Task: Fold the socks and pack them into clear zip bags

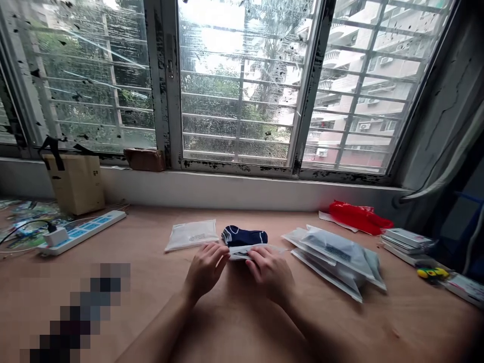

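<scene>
Three window panes, barred outside and flecked with dark peeling scraps, stand behind a wooden table (pixel 151 302) with a smooth, pinkish-brown top. Trees and a pale building (pixel 366 111) show through the streaked glass. Below runs a white ledge (pixel 227 190), with a small brown box (pixel 144 160) on it.

Near the table's middle, the person's hands are apart from each other but both clamped on one thin, see-through bag (pixel 240 251): the left hand (pixel 206 267) pinches its left end, the right hand (pixel 270 272) its right part. Just behind the bag lie dark blue socks (pixel 245 236), soft and knitted, with white lines and a striped end.

To their left a frosted pouch (pixel 192 235) lies flat, roughly rectangular. To the right, slippery frosted packets (pixel 336 257) overlap in a loose heap; beyond them sit crinkled red plastic (pixel 357 216) and a low stack of flat white boxes (pixel 404 239). At far left, a square-edged cardboard box (pixel 75 184) stands behind a long white power strip (pixel 85 233).
</scene>
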Motion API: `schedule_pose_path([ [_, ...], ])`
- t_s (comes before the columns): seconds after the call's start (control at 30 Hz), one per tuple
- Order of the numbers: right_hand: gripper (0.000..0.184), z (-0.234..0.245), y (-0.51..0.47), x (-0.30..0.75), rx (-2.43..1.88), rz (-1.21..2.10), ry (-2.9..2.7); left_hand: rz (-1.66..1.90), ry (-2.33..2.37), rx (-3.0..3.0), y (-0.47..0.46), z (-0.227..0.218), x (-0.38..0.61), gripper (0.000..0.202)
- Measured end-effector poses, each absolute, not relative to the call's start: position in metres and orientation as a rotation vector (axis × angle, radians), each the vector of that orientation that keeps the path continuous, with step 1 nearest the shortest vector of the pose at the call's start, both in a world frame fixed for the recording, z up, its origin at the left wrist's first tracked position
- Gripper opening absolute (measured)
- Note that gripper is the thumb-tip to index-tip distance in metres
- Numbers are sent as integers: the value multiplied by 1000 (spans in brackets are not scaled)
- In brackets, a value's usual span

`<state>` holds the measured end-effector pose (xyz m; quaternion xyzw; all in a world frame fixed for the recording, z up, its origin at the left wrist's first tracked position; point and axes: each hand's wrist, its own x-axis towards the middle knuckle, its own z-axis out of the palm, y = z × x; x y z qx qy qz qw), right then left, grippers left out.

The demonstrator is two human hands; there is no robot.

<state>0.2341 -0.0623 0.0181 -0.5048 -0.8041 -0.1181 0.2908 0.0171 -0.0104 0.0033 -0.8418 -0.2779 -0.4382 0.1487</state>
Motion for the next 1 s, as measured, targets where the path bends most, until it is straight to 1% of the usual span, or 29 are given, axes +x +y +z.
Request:
schedule_pose_path([
  [0.07,35,22,-64,238,-1442,-249,-2157,-1247,-743,-2434,-12,5,18,7],
  [0.17,42,28,-66,246,-1530,-171,-2220,-1230,-679,-2462,-15,7,21,8],
  [0.27,58,27,-65,250,-1535,-137,-2305,-1196,-637,-2499,-19,7,28,8],
  [0.3,61,26,-64,249,-1548,-134,-2327,-1180,-618,-2515,-21,7,31,8],
  [0.33,58,24,-63,248,-1574,-135,-2337,-1164,-595,-2534,-22,7,34,9],
  [0.37,52,22,-61,245,-1608,-138,-2341,-1151,-573,-2552,-23,6,36,9],
  [0.43,33,19,-58,240,-1679,-155,-2332,-1138,-545,-2583,-25,6,40,10],
  [0.47,26,18,-57,238,-1699,-169,-2325,-1139,-544,-2591,-25,6,40,10],
  [0.5,24,18,-56,236,-1704,-185,-2318,-1146,-555,-2593,-25,5,40,8],
  [0.53,23,18,-55,235,-1698,-197,-2312,-1153,-576,-2592,-24,5,39,6],
  [0.57,23,18,-55,235,-1688,-206,-2301,-1160,-606,-2589,-23,5,37,9],
  [0.67,20,20,-55,240,-1660,-216,-2211,-1175,-705,-2583,-17,4,29,28],
  [0.7,19,21,-56,243,-1639,-218,-2180,-1173,-728,-2585,-15,3,26,28],
  [0.8,15,21,-59,253,-1483,-220,-2128,-1180,-768,-2573,-10,3,20,12],
  [0.87,15,21,-60,260,-1315,-214,-2115,-1194,-793,-2560,-7,3,16,13],
  [1.0,25,20,-58,271,-914,-113,-1959,-1241,-906,-2523,3,-2,6,15],
])
